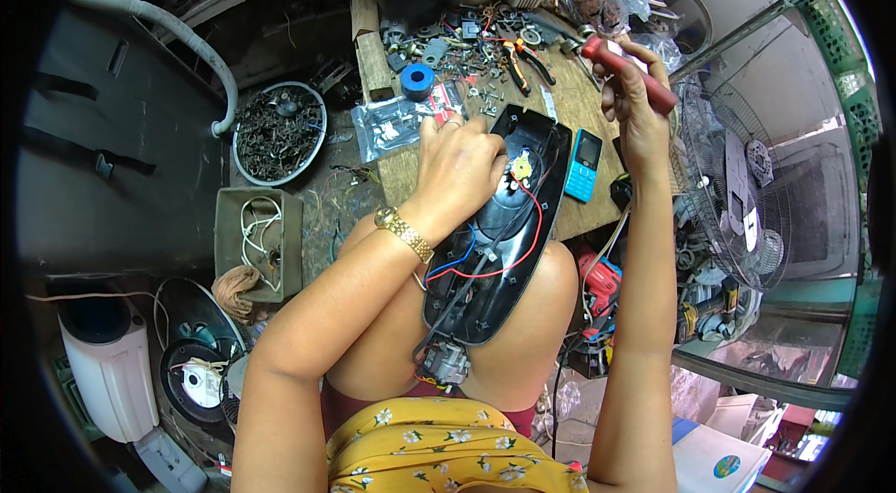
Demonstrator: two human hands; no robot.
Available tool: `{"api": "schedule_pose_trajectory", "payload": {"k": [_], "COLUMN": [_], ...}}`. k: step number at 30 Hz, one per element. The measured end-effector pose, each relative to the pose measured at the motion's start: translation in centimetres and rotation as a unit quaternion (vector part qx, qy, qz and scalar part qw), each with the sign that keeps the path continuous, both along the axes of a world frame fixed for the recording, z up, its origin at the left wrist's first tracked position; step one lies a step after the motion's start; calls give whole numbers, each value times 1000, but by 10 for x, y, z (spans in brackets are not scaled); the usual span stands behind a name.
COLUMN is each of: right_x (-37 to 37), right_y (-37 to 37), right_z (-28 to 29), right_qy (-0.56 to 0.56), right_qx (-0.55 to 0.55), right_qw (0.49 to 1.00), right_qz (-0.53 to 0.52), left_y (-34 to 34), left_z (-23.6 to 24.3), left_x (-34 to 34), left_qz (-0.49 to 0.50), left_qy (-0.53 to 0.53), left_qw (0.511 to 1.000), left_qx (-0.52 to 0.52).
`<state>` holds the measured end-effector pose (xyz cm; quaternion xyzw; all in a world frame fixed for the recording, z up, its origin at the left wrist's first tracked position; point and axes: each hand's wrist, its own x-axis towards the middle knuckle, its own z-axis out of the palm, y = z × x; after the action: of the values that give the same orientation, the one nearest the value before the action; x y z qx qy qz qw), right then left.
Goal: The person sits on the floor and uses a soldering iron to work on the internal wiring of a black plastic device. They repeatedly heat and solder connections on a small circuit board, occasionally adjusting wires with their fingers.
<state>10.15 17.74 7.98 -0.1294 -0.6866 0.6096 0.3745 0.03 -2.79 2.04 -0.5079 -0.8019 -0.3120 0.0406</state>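
**Red-handled screwdriver-like tool raised beside an open black plastic housing**

We hold the red-handled, screwdriver-like tool (631,78) up at the right in our right hand (642,115), the fingers closed around its handle and its metal end pointing toward the upper left. Our left hand (459,157) lies over the upper left edge of the long black plastic housing (485,302), fingers bent inward; we cannot tell whether the fingertips pinch anything.

The housing lies slanted over our lap, hollow side up, its far end at the wooden tabletop (401,180). Inside, near our left fingertips, sits a small yellow round part (521,166). A thin red wire (540,218) curves down the shell, and a short blue wire (464,256) runs near its left edge. At the near end rests a grey metal motor-like block (445,363).

On the tabletop, we see a turquoise keypad phone (582,180) just right of the housing, orange-and-black pliers (514,66) beyond it, and a blue ring-shaped roll (417,95) farther left.
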Motion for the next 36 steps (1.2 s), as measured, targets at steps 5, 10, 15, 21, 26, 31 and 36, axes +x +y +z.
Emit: {"api": "schedule_pose_trajectory", "payload": {"k": [5,10,15,21,26,31,36], "right_x": [16,19,18,15,13,16,18], "right_y": [-6,-27,-38,-43,-49,-50,-47], "right_z": [-10,-28,-43,-58,-65,-66,-68], "right_qy": [31,-11,-42,9,43,53,51], "right_qx": [-10,41,93,36,0,-8,4], "right_qw": [999,999,994,998,995,994,994], "right_qz": [13,-10,-25,-55,-86,-93,-96], "left_y": [1,0,4,17,27,31,31], "left_z": [-2,-1,7,7,7,-1,-5], "left_x": [-4,-3,-5,-19,-22,-20,-17], "left_qz": [-20,-24,-37,-74,-78,-90,-91], "left_qy": [2,33,27,2,11,23,-20], "left_qw": [1000,999,998,993,987,987,989], "left_qx": [-6,-6,-52,-91,-137,-132,-116]}}
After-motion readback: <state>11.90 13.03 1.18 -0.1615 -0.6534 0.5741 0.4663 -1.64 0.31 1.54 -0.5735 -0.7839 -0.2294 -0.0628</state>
